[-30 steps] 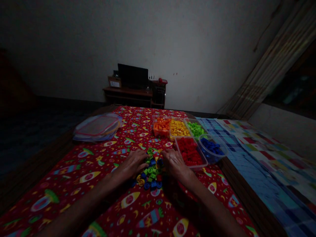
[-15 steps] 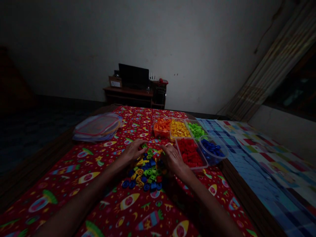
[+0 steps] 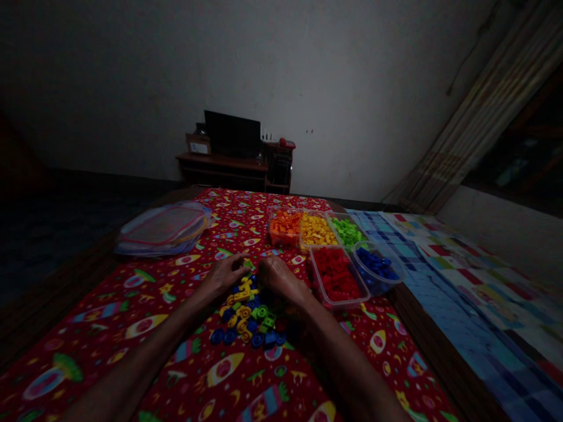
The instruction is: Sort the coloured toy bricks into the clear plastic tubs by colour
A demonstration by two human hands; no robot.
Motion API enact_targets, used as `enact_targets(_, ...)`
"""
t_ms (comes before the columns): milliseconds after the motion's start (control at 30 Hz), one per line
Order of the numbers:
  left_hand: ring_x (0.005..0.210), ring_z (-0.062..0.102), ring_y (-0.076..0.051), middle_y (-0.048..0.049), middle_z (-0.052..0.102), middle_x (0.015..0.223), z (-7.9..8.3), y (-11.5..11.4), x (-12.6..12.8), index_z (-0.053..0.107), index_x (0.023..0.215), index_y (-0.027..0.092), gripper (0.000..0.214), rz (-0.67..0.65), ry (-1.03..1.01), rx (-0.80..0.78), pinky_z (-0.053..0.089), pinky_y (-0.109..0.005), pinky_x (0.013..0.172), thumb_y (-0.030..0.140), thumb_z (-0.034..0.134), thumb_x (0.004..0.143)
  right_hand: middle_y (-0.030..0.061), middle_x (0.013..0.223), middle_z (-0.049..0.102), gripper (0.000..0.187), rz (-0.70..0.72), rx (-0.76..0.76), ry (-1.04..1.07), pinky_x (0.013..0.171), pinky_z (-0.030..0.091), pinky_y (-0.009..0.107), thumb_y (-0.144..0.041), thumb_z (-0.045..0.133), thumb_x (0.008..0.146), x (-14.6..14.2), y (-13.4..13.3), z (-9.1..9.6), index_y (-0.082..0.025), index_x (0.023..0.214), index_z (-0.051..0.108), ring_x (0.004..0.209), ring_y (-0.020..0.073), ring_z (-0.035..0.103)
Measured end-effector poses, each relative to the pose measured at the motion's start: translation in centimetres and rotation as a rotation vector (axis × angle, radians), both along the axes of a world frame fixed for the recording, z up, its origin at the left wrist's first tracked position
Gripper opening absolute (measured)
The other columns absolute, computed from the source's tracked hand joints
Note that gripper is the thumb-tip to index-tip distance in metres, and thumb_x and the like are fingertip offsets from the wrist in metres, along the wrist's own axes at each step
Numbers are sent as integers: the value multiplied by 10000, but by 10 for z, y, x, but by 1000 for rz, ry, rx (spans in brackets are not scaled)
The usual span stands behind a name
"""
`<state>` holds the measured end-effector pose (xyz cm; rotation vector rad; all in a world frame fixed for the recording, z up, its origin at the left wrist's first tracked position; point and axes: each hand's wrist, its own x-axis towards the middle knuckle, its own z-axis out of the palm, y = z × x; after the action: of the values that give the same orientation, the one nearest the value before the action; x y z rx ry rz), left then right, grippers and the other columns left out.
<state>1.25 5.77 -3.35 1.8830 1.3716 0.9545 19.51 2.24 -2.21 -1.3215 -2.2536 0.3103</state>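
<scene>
A mixed pile of small plastic toy building blocks, in yellow, blue and green, lies on the red patterned cloth. Along its far left edge, my left hand has its thumb and fingers closed around a green block. My right hand is at the far right of the pile, fingers curled inward, close to the left fingertips. Its fingertips are hidden, so anything in them does not show. Round wheel-like blue pieces sit at the pile's near edge.
Clear containers hold sorted blocks: orange, yellow, green, red and blue. Stacked plastic lids lie at the left. A desk with a monitor stands by the wall.
My right hand has moved left across the far end of the pile, nearer to my left hand, and its fingers are more curled. The view has turned slightly right.
</scene>
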Motion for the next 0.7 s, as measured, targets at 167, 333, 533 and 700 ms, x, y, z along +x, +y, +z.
enact_targets(167, 768, 672, -242, -88, 717, 844, 9, -5, 4, 654, 1105, 120, 661, -39, -190, -87, 518, -325, 648, 590, 638, 641, 65, 850, 631, 157, -59, -12, 150, 731, 428, 276, -65, 496, 803, 8, -3, 14, -137, 890, 606, 810, 175, 553)
enact_targets(333, 769, 679, -249, -59, 710, 766, 17, -10, 11, 602, 1178, 128, 776, -70, -277, -181, 529, -322, 630, 652, 651, 607, 62, 974, 700, 253, -110, -72, 389, 839, 476, 305, -75, 516, 795, 8, 7, 15, -164, 996, 641, 913, 176, 627)
enact_targets(533, 582, 593, -186, 8, 628, 606, 23, -15, 17, 604, 1167, 140, 740, -96, -170, -133, 437, -270, 518, 663, 600, 644, 34, 973, 732, 389, -59, -329, 570, 746, 535, 279, -46, 518, 741, 0, 15, 10, -188, 1060, 689, 882, 184, 676)
enact_targets(700, 566, 574, -180, 31, 591, 561, 19, -15, 17, 606, 1169, 146, 729, -75, -142, -108, 432, -269, 526, 659, 604, 651, -12, 852, 738, 312, 7, -395, 580, 690, 528, 246, -86, 567, 715, 0, 10, 13, -200, 943, 747, 806, 175, 673)
